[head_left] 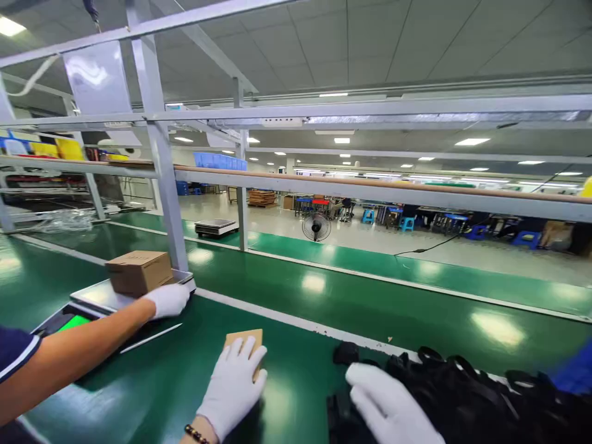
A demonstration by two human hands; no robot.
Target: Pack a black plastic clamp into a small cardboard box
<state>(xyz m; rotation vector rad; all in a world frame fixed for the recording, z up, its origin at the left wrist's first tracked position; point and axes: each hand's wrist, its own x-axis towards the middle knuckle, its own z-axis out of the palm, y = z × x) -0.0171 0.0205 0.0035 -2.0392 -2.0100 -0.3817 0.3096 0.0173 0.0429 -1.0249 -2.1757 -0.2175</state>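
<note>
left hand (234, 382) flat on small cardboard piece (245, 341), grip open; right hand (388, 404) spread over black straps (462, 394); no legible writing.

The left hand (234, 382) covers most of the small brown card (245, 338). The right hand (388, 404) is cut off by the bottom edge and hides part of the black straps (462, 394). Far stools are too small to make out.

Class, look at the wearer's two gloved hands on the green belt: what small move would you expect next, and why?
Probably the left hand closes on the small cardboard piece and lifts it. It lies flat on the piece, fingers spread, not yet gripping, while the right hand rests on the black straps.
</note>
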